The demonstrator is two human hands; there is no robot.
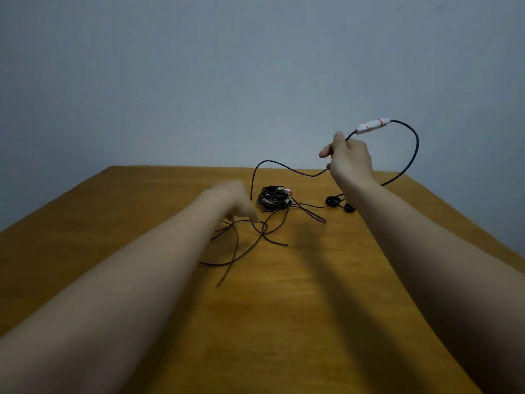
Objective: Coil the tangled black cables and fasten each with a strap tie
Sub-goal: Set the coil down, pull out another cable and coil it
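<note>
Plain grey-blue wall (pixel 199 66) fills the far half. Brown wooden table (pixel 312 308) spans the near half. Two bare forearms reach in.

Right hand (pixel 350 159) is raised at far right, fingers closed round a thin black cable (pixel 416 149) that loops above the table. Left hand (pixel 233 200) is low at centre, blurred, over the loose tangled black strands (pixel 235 251) on the tabletop; grip cannot be told.

Coiled black cable bundle (pixel 274 197) lies just beyond the tangle. Two small black strap rolls (pixel 333 201) sit to its right. White connector block with red bands (pixel 372 125) sits on the raised loop.
</note>
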